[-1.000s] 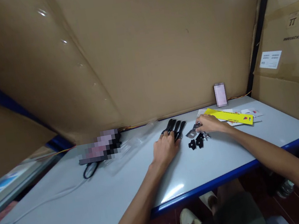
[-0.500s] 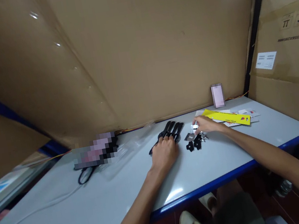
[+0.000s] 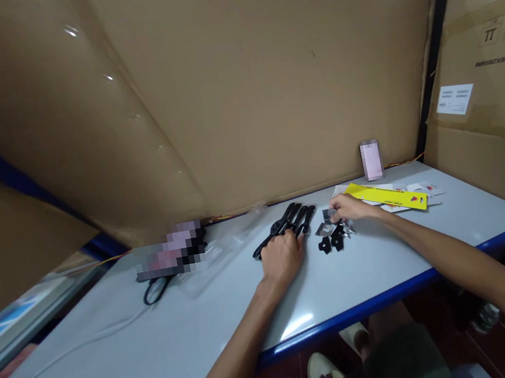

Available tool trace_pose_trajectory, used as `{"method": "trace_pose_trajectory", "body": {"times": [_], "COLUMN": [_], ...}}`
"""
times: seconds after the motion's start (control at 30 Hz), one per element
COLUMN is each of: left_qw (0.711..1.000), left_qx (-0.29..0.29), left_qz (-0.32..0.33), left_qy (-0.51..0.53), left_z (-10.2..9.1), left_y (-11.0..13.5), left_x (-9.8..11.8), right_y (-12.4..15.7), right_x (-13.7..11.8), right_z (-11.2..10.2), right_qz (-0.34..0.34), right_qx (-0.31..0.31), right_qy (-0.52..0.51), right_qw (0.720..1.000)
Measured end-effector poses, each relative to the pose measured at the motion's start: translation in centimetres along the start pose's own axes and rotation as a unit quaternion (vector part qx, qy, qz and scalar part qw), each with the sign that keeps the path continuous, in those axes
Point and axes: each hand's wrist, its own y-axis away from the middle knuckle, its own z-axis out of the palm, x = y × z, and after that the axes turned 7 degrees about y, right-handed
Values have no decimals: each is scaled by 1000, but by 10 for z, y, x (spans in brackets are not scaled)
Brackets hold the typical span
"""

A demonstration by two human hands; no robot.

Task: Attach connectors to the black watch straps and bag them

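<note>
White table: left hand over bars (grip unclear); right hand, at its two o'clock, pinches plate, best by edges.

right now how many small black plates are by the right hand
2. One small black plate lies below and left of the right hand in the picture; the other black plate is just right of the first. More may be hidden underneath.

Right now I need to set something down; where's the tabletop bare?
Bare tabletop lies between the white cable and left forearm, and between the forearms from black plates to blue edge. It is crowded around the right hand: metal plates, yellow card.
</note>
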Motion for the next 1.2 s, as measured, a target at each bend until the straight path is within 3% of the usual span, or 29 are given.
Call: {"method": "trace_pose_trajectory", "body": {"times": [0.17,0.27,0.33,0.47,0.57,0.63,0.7,0.8,0.87,0.9,1.0,1.2], "left_qw": [999,999,999,998,997,985,945,817,737,710,667,650], "left_qx": [-28,-41,-49,-55,-49,-56,-74,-79,-56,-42,-18,-43], "left_qz": [13,-3,-10,-14,-12,-21,-47,-73,-79,-84,-96,-56], "left_qy": [-45,-29,-20,2,66,162,315,566,669,698,738,756], "left_z": [2,0,-2,-4,-2,-1,0,0,-1,0,4,18], "left_y": [0,-2,-3,-6,-9,-12,-16,-22,-26,-28,-35,-32], "left_x": [6,8,8,6,4,3,5,13,21,24,29,20], "right_y": [-1,-4,-5,-5,-4,-3,-2,-1,-2,-3,-4,0], "right_x": [4,6,6,-1,-5,-7,-7,-7,-7,-7,-6,-12], "right_z": [1,2,1,-3,-8,-11,-13,-15,-16,-16,-16,-8], "right_qz": [30,33,30,88,130,142,143,131,117,109,79,34], "right_qx": [-3,12,10,-7,-66,-102,-108,-69,-24,-2,34,41], "right_qy": [-83,-204,-322,-526,-614,-645,-662,-677,-682,-681,-658,-589], "right_qw": [996,978,946,846,775,744,728,720,721,724,748,806]}}
